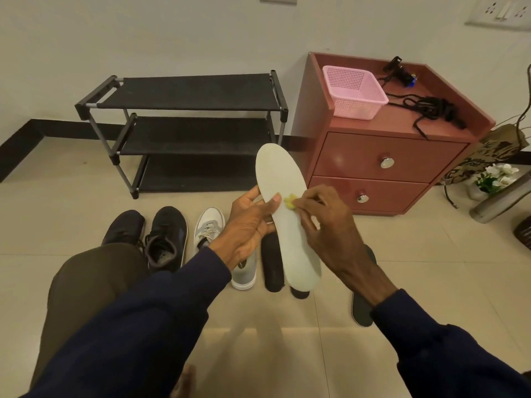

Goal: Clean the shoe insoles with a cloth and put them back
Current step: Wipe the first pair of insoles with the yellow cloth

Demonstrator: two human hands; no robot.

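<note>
Pale cream foam, the insole (280, 173) is held up off the floor in front of the seated person. Its toe end points away toward the wall and its heel end points back toward them. The left hand (247, 225) grips it at the left edge about midway, with the thumb laid across the upper face and the fingers curled behind. The right hand (327, 225) pinches a small wad of yellow cloth (289, 203) in its fingertips and presses it onto the insole's face, just beside the left thumb. Directly beneath, on the beige floor tiles (431, 268), lies a black insole (271, 262). A second dark one (300, 293) peeks out under the cream heel, and a third (361, 310) lies to the right, partly hidden by the right wrist. Left of these stands a grey and white sneaker (209, 225), and beyond it a pair of black shoes (165, 237) sits side by side near the person's knee. Further back a black three-tier shoe rack (186, 93) stands against the wall. Beside it on the right is a reddish two-drawer cabinet (373, 159). A pink plastic basket (353, 91) and a tangle of black cords (431, 107) lie on top of the cabinet. At the far right edge are a patterned paper bag (488, 150), some white flowers (498, 173) and a steel cylinder (500, 201) lying on its side.
</note>
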